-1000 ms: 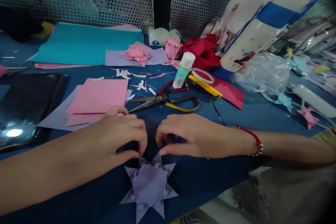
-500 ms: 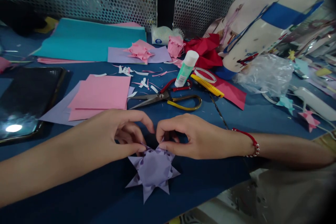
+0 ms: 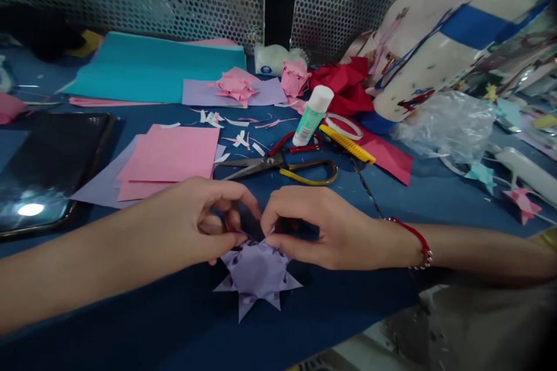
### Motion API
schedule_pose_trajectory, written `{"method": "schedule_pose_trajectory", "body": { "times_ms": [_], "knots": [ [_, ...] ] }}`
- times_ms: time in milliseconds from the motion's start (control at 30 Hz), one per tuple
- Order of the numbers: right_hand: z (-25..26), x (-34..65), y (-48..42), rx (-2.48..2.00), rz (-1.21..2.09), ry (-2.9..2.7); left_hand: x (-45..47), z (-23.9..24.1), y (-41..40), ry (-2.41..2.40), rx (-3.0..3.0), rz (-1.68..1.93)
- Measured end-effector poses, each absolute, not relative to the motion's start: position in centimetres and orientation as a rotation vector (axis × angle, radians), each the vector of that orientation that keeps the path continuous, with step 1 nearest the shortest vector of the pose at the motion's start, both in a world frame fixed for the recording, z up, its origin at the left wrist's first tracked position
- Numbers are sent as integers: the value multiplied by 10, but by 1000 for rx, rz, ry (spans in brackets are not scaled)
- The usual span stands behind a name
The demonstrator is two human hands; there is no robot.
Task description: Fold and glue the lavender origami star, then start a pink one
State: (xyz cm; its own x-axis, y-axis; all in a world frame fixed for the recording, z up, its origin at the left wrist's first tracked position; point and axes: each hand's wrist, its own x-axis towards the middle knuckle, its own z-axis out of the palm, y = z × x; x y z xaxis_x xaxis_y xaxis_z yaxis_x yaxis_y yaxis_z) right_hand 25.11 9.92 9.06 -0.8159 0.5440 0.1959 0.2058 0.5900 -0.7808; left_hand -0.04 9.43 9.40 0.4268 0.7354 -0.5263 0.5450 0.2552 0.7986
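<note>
So the smooth matte blue tabletop (image 3: 174,330) fills the lower frame, with flat turquoise paper sheets (image 3: 152,66) upper left, probably parked clear of the work. At lower centre, the left hand (image 3: 202,214) (index finger arched away) and right hand (image 3: 313,226) seem to pinch neighbouring tips of the crisp purple folded-paper star (image 3: 259,269), I guess to steady it. Red-and-yellow-handled metal scissors (image 3: 275,160) lie slightly open mid-frame, near curly white and pink paper scraps (image 3: 211,119).
</note>
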Motion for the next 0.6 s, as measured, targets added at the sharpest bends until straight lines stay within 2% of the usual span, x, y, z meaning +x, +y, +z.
{"method": "schedule_pose_trajectory", "body": {
  "times_ms": [400,600],
  "knots": [
    [96,250,96,-698,834,-2507,-2,86,93,1134,1336,273],
    [98,249,95,-710,855,-2503,1,88,88,1142,1281,291]
  ]
}}
